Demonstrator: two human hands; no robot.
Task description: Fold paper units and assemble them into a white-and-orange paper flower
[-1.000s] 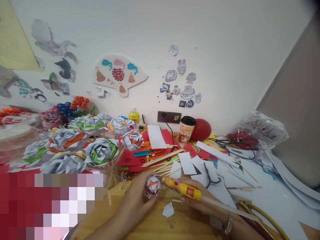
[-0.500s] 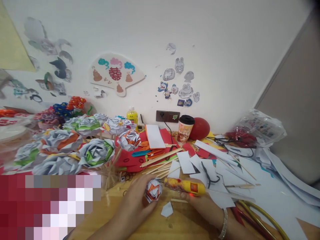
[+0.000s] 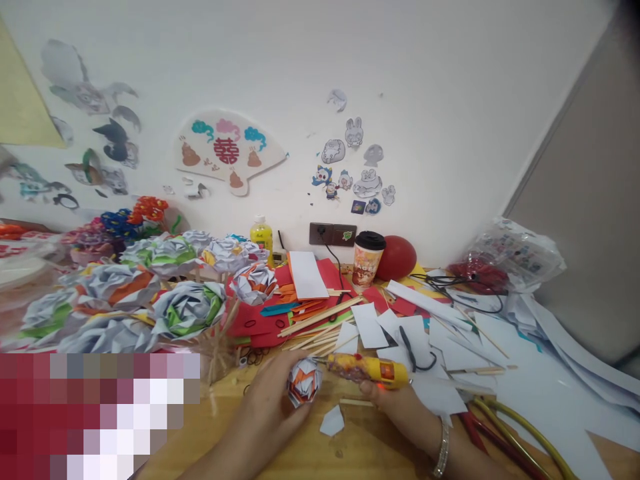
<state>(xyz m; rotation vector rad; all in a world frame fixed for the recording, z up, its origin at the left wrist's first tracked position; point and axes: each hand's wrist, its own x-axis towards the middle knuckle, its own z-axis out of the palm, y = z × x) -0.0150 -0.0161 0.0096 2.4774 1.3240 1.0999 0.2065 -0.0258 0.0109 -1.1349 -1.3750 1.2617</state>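
Observation:
My left hand (image 3: 277,387) is closed around a small folded paper flower (image 3: 305,383), white with orange petals. A yellow hot glue gun (image 3: 367,370) is in my right hand (image 3: 395,407), lying level with its nozzle pointing left. The nozzle tip reaches the upper right edge of the flower; I cannot tell whether it touches. A red light glows on the gun's underside near my fingers. Just below, on the wooden table, lie a small white paper piece (image 3: 332,421) and a short wooden stick (image 3: 356,402).
Several finished paper flowers (image 3: 189,308) stand at the left. Wooden sticks (image 3: 320,319), white paper strips (image 3: 370,325) and red sheets cover the middle. Behind are a lidded cup (image 3: 369,260), a red balloon (image 3: 397,258) and a yellow bottle (image 3: 261,238). Red-and-yellow-handled cutters (image 3: 520,427) lie at right.
The view has shifted slightly, so everything sits a little further left. The glue gun's nozzle appears slightly closer to the flower's edge. Both hands keep their hold.

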